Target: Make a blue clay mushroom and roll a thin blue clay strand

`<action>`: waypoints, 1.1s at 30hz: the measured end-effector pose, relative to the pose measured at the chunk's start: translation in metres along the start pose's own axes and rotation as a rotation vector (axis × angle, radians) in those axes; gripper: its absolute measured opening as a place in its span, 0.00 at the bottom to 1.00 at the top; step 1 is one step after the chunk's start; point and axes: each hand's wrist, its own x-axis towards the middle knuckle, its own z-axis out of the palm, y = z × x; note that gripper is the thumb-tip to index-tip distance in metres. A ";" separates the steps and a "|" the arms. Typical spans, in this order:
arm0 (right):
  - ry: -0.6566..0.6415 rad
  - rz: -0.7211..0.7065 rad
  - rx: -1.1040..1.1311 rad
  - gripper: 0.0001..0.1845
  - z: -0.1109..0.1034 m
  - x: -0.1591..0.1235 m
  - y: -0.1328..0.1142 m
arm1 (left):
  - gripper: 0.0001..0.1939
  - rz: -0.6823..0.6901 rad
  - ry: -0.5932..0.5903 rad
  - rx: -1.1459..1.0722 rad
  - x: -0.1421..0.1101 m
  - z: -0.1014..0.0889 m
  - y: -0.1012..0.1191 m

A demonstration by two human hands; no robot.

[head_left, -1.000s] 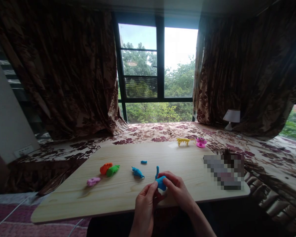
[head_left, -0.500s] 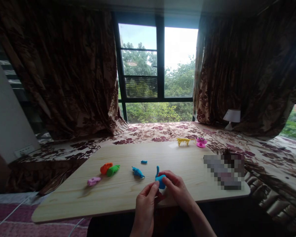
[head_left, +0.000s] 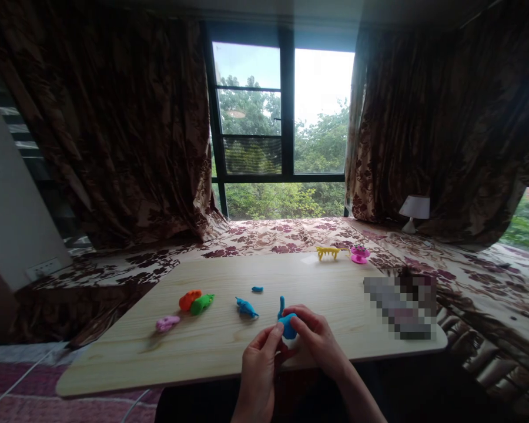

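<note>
A lump of blue clay (head_left: 287, 324) is pinched between both hands just above the near edge of the wooden board (head_left: 229, 358). My left hand (head_left: 260, 367) presses it with thumb and fingertips from the left. My right hand (head_left: 317, 341) curls over it from the right. A thin blue clay strip (head_left: 281, 305) stands up right behind the lump. A small blue clay figure (head_left: 247, 307) lies to its left, and a tiny blue bit (head_left: 257, 289) sits farther back.
Orange (head_left: 189, 299), green (head_left: 201, 304) and pink (head_left: 167, 323) clay pieces lie at the board's left. A yellow figure (head_left: 327, 252) and a pink one (head_left: 360, 254) stand at the far right corner. A white lamp (head_left: 414, 211) sits by the curtains, with a window behind.
The hands and blue lump have shifted only slightly; the fingers keep kneading the clay in place. Nothing else on the board has moved.
</note>
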 end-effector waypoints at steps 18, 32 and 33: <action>0.026 -0.007 0.008 0.12 0.000 0.001 0.000 | 0.12 0.057 -0.008 0.135 -0.001 0.001 -0.002; -0.001 -0.012 0.013 0.11 0.000 0.000 -0.003 | 0.11 0.046 0.019 0.086 0.000 0.000 -0.001; -0.003 -0.013 0.013 0.11 0.000 0.000 -0.003 | 0.11 0.043 0.020 0.086 0.001 0.001 -0.001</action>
